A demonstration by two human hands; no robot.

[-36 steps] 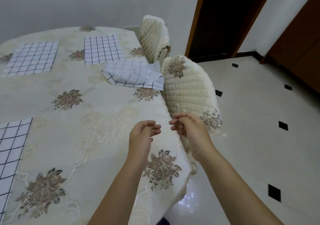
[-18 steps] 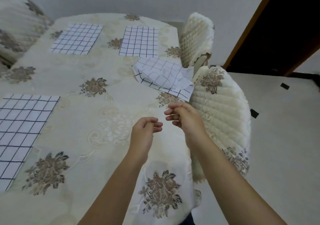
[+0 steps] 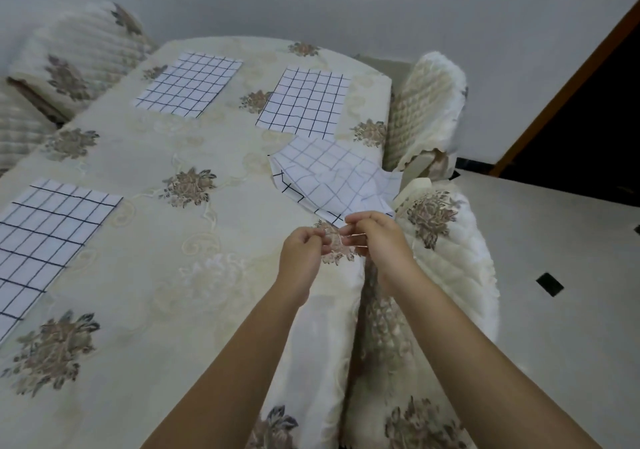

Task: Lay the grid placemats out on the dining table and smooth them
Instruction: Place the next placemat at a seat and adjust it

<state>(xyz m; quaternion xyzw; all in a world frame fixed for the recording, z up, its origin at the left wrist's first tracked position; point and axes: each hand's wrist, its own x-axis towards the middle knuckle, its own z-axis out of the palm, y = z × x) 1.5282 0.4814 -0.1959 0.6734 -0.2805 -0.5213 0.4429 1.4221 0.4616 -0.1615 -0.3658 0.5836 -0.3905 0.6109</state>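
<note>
The dining table (image 3: 166, 275) wears a cream floral cloth. Three white placemats with a dark grid lie flat on it: one at the far left (image 3: 188, 85), one at the far right (image 3: 304, 104), one at the near left (image 3: 45, 237). A fourth placemat (image 3: 332, 178) lies crumpled and partly folded at the table's right edge. My left hand (image 3: 303, 251) and my right hand (image 3: 377, 237) hover side by side just short of its near corner, fingers curled, nothing visibly held. My right fingertips reach that corner; whether they touch it I cannot tell.
A padded cream chair (image 3: 446, 241) stands tight against the table's right edge beside my right arm. Another chair (image 3: 426, 102) stands beyond it, and more chairs (image 3: 76, 57) at the far left. A dark doorway (image 3: 588, 119) and tiled floor (image 3: 571, 310) lie to the right.
My view has swung left and closer to the table. Both hands have moved forward together, from open cloth to the near corner of the crumpled placemat.
</note>
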